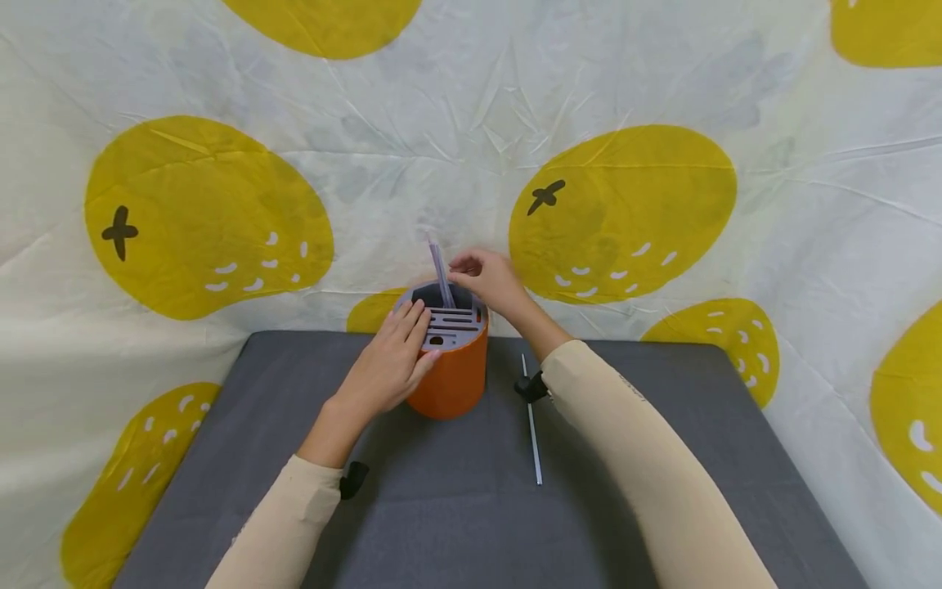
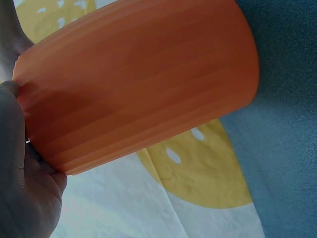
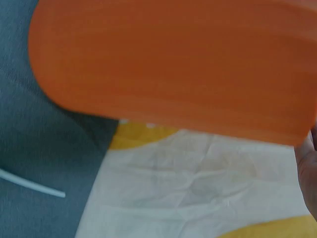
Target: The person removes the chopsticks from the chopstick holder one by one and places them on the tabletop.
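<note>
An orange round knife block (image 1: 450,386) with a grey slotted top (image 1: 465,337) stands upright on the dark table. Several thin, translucent purplish sticks (image 1: 439,266) lean out of its rear compartment. My left hand (image 1: 390,352) rests on the left side of the top, fingers extended over it and thumb at the front rim. Behind the rim, my right hand (image 1: 487,281) hovers with loosely bent fingers, its fingertips right beside the sticks. The orange wall (image 2: 138,84) fills much of the left wrist view. In the right wrist view, the right hand (image 3: 308,173) shows only at the edge.
A thin pale rod (image 1: 533,442) lies on the dark grey tabletop (image 1: 449,523), to the right of the block and partly beneath the right wrist's black camera (image 1: 531,388). A white cloth (image 1: 427,114) printed with yellow fruit hangs close behind the table.
</note>
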Demonstrator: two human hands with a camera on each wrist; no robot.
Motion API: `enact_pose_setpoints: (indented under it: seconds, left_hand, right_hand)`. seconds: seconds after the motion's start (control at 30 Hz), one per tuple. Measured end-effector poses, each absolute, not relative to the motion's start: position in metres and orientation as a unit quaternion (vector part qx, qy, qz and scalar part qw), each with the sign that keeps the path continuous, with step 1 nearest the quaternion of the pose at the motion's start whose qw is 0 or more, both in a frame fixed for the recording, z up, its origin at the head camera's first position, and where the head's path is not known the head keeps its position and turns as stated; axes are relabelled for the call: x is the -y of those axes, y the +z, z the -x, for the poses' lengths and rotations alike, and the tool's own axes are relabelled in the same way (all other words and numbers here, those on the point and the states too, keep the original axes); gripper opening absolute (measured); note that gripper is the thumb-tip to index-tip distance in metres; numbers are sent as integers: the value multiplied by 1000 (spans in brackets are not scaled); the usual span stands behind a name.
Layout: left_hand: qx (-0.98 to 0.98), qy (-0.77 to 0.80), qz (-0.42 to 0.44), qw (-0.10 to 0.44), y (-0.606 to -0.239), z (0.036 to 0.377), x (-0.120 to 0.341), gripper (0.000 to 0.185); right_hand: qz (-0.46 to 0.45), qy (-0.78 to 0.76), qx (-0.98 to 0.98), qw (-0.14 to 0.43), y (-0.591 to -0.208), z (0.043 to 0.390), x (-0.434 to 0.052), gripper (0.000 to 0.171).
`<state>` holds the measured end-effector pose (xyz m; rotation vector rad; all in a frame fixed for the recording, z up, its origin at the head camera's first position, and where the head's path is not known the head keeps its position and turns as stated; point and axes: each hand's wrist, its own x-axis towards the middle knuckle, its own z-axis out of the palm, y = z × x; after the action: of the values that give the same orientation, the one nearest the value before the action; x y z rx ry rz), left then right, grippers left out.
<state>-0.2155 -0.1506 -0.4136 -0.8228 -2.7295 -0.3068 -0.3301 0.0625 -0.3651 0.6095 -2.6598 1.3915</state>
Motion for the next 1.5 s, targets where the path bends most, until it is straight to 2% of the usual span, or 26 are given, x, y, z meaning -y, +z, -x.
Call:
enact_pose_setpoints:
  seconds: [0.37,0.77,1.07,1.5]
  left_hand:
    - [945,-108,279,134,-413,214,153,68]
    - [945,-104,280,136,-411,216,151,67]
    - [945,-106,281,132,-413,216,148,68]
    - [947,-114,275,122,-410,215,148,68]
  right_hand:
    - [-189,452,869,71,-379,326,-45,16]
    - [-185,436,875,99,-377,323,-39,12]
    - [-178,450,871,82,-368,315,-47,13]
    - [-170,537,817,122,-344,312,-75,13]
